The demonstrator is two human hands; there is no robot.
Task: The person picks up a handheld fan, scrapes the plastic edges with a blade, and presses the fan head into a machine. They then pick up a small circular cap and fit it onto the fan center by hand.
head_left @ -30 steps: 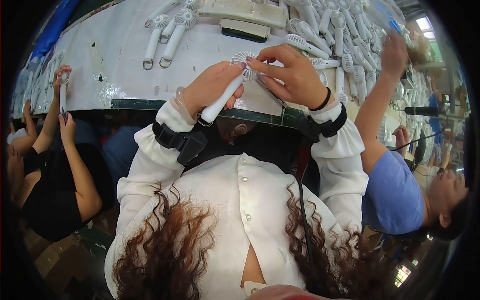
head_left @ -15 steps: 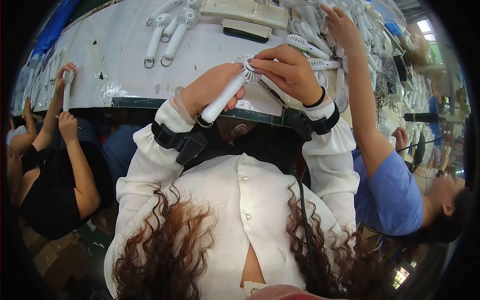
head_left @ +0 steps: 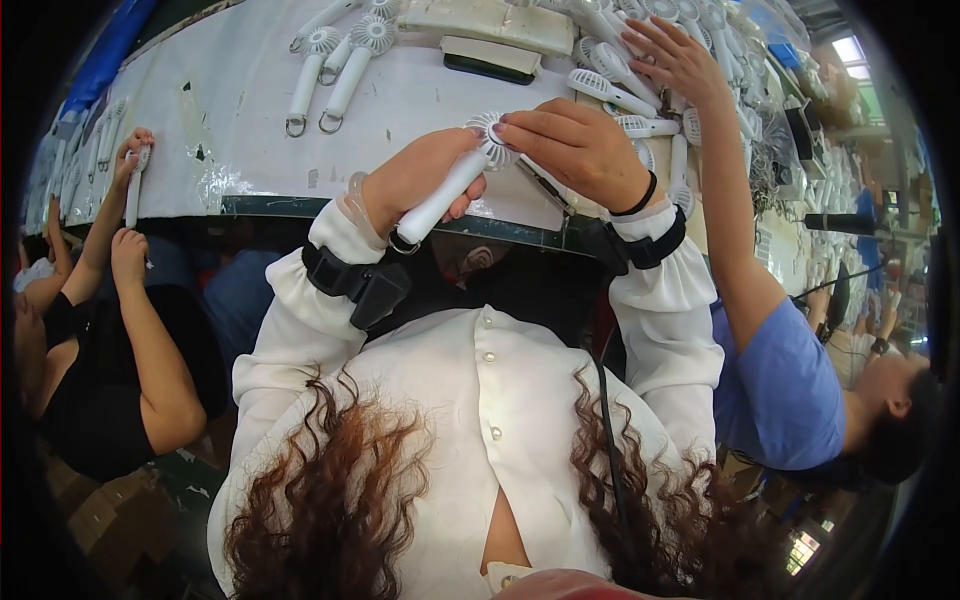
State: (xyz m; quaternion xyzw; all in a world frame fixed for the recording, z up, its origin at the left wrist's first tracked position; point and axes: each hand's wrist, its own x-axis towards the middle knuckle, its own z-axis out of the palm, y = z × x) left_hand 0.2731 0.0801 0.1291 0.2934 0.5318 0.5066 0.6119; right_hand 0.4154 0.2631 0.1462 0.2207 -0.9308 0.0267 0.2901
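Note:
A white handheld fan [head_left: 441,200] with a round slatted head and a metal ring at its handle end is held slantwise over the table's near edge. My left hand [head_left: 412,178] is closed around it, its thumb up by the head. The fingers of my right hand [head_left: 588,155] are pinched together at the head's right side, touching the grille. Whether a small part lies under those fingertips is hidden. On the table below my right hand lies a thin dark-edged object [head_left: 545,187], partly covered.
Several white fans [head_left: 347,85] lie at the far left of the table [head_left: 270,160]. A dark-based block [head_left: 490,60] sits at the back. More fans [head_left: 610,92] are piled at right, where a co-worker's arm [head_left: 722,180] reaches in. Another co-worker [head_left: 120,370] holds a fan at left.
My right fingers have shifted slightly on the fan head, while my left hand keeps its hold. The right-hand co-worker's fingers have spread over the fan pile.

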